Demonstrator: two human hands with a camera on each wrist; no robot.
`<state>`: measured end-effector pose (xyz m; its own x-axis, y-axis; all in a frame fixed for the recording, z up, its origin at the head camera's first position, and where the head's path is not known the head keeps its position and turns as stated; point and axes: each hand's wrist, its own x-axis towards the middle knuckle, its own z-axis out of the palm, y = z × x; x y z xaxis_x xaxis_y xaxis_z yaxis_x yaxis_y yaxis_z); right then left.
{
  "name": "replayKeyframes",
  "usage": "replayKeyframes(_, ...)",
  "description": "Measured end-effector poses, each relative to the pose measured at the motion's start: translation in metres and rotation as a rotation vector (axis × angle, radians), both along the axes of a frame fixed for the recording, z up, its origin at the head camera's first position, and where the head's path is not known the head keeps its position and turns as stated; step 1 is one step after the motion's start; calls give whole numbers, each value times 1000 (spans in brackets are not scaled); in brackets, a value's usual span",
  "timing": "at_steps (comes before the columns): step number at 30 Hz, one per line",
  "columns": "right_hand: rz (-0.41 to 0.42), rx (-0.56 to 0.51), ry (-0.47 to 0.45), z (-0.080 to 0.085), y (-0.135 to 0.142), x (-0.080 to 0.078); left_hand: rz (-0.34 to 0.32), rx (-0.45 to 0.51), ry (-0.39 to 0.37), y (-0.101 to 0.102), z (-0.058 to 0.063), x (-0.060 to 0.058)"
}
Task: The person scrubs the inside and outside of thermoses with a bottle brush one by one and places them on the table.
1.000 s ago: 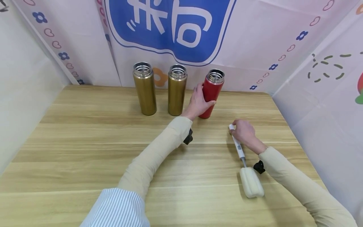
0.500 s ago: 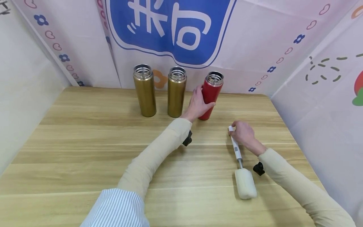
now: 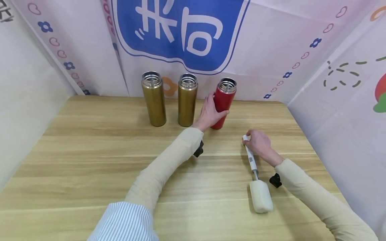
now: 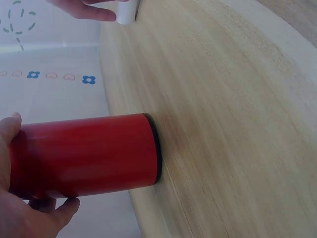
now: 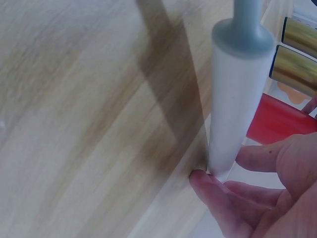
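Observation:
In the head view my left hand [image 3: 208, 113] grips a lidless red thermos bottle [image 3: 224, 98], thumb on its near side. The bottle stands on the table, its black base showing in the left wrist view. Farther right, my right hand [image 3: 260, 144] pinches the end of a white handle on a sponge bottle brush [image 3: 251, 160]. The cream sponge head [image 3: 261, 197] points toward me. I cannot tell whether the whole brush touches the table. In the right wrist view the thumb and fingers hold the white handle [image 5: 233, 104] at its tip.
Two lidless gold thermos bottles, one at far left [image 3: 154, 103] and one in the middle [image 3: 187, 102], stand left of the red one. Behind them rises a printed white backdrop [image 3: 256, 43]. The wooden table [image 3: 90, 160] meets side walls of the same sheeting.
The brush's sponge head has swung left, away from the right forearm, while the right hand kept its pinch. The left hand still grips the red bottle. The head view has tilted slightly up.

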<state>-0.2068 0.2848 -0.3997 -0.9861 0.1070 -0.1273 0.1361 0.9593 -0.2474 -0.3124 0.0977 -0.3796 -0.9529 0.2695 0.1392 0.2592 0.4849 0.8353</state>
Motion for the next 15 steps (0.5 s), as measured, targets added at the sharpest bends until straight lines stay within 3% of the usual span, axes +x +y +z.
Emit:
replayKeyframes(7, 2, 6, 33, -3, -1, -2, 1, -3, -2, -2, -4, -2)
replayKeyframes(10, 24, -1, 38, -2, -2, -6, 31, 11, -11, -10, -5, 0)
replayKeyframes(15, 52, -43, 55, 2, -3, -10, 37, 1, 10, -29, -4, 20)
